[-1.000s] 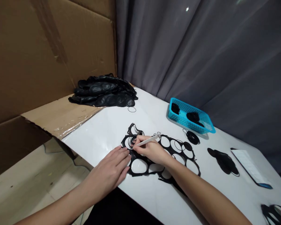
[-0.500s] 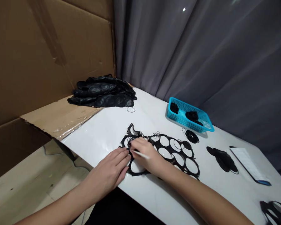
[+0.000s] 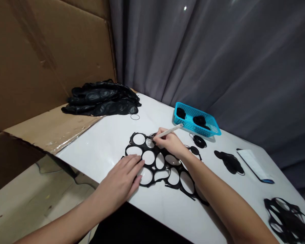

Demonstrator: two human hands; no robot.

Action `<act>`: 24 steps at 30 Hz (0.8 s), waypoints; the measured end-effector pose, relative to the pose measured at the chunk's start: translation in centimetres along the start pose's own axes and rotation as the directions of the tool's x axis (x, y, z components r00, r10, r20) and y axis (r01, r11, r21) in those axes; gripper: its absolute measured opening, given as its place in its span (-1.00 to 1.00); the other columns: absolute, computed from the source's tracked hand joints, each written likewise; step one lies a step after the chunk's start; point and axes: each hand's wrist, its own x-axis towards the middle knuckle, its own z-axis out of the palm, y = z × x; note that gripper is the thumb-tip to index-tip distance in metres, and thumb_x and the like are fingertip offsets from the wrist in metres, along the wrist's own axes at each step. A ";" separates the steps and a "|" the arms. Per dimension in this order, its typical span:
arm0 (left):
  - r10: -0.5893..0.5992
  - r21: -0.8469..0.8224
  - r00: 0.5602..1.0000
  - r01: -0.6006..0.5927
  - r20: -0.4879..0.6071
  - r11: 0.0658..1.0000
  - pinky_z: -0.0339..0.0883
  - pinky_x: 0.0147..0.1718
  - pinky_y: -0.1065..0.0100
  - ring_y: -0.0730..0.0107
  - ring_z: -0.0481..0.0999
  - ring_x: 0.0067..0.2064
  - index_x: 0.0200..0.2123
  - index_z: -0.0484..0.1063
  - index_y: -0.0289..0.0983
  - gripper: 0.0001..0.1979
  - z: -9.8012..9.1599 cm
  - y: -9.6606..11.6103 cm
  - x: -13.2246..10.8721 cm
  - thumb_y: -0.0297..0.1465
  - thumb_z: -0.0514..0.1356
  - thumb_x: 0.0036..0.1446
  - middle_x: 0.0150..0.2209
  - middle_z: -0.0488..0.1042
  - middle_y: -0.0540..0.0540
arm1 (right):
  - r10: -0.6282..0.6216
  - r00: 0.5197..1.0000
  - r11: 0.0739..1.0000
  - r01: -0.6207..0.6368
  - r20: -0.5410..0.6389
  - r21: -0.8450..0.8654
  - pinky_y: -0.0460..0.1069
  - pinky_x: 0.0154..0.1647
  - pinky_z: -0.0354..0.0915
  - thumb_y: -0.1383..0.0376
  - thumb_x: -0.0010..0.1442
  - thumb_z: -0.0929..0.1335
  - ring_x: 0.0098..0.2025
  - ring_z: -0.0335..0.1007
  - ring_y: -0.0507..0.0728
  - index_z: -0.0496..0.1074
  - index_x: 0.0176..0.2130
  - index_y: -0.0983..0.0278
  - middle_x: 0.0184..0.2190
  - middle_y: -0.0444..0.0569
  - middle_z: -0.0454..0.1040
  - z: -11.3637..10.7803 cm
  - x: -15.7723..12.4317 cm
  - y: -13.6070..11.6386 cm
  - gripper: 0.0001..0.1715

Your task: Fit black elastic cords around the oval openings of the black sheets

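Observation:
My left hand (image 3: 123, 176) lies flat with fingers stretched out on the near left edge of a thin black sheet (image 3: 144, 147) full of large round holes. Pinched in my right hand (image 3: 169, 142) is a slim white pen-like stick (image 3: 173, 129), its back end pointing up and to the right. Its tip is hidden at my fingertips, over the sheet's far edge. Thin black loops lie close to those fingertips. My right forearm covers part of the sheet's right end.
A pile of black sheets (image 3: 99, 100) sits at the back left by a cardboard wall (image 3: 53, 40). A blue basket (image 3: 215, 127) holds black bundles. Black ring bundles (image 3: 199, 141), black pieces (image 3: 230, 162), a white paper pad (image 3: 255, 164) and another holed sheet (image 3: 289, 220) lie rightward.
My right hand has moved from beside my left fingertips to the sheet's far edge, and the stick has swung to point up-right. The sheet lies flatter and spread out; the view has shifted.

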 end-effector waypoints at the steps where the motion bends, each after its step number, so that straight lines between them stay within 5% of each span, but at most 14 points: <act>1: 0.018 0.009 1.000 -0.018 0.000 1.000 0.36 0.12 0.01 0.02 0.42 0.16 0.16 0.36 -0.36 -0.65 0.3 0.4 0.1 -0.41 0.03 0.38 0.10 0.46 -0.29 | -0.017 0.997 1.000 0.015 0.070 0.023 -0.04 -0.32 0.23 0.28 0.13 0.35 -0.35 0.37 0.10 0.29 -0.44 0.22 -0.46 -0.15 0.45 0.7 -1.0 -0.3 -0.86; 6: 0.030 0.059 0.999 -0.032 0.043 0.998 0.32 0.15 -0.01 -0.02 0.43 0.17 0.16 0.37 -0.38 -0.64 1.4 1.2 -0.2 -0.40 0.04 0.37 0.10 0.48 -0.29 | -0.038 0.974 0.999 0.037 0.224 0.006 -0.07 -0.35 0.18 0.32 0.15 0.35 -0.37 0.30 0.06 0.26 -0.45 0.22 -0.45 -0.18 0.40 2.7 -4.7 -0.6 -0.82; 17: 0.052 0.093 0.998 -0.055 0.038 0.994 0.30 0.17 0.04 0.01 0.43 0.17 0.16 0.38 -0.38 -0.63 1.3 1.1 -0.2 -0.39 0.02 0.38 0.11 0.49 -0.26 | 0.064 0.985 0.996 -0.074 0.161 0.055 -0.07 -0.39 0.11 0.33 0.15 0.34 -0.41 0.20 0.04 0.25 -0.48 0.22 -0.49 -0.20 0.31 3.3 -6.4 -0.4 -0.80; 24: 0.060 0.126 0.996 -0.068 0.064 0.990 0.27 0.19 0.04 0.00 0.42 0.18 0.17 0.38 -0.43 -0.61 1.2 1.1 -0.2 -0.40 0.00 0.39 0.12 0.48 -0.28 | -0.095 0.988 0.992 0.104 0.118 -0.071 -0.06 -0.34 0.15 0.40 0.21 0.32 -0.37 0.25 0.06 0.22 -0.47 0.22 -0.45 -0.17 0.33 3.5 -6.6 -0.4 -0.75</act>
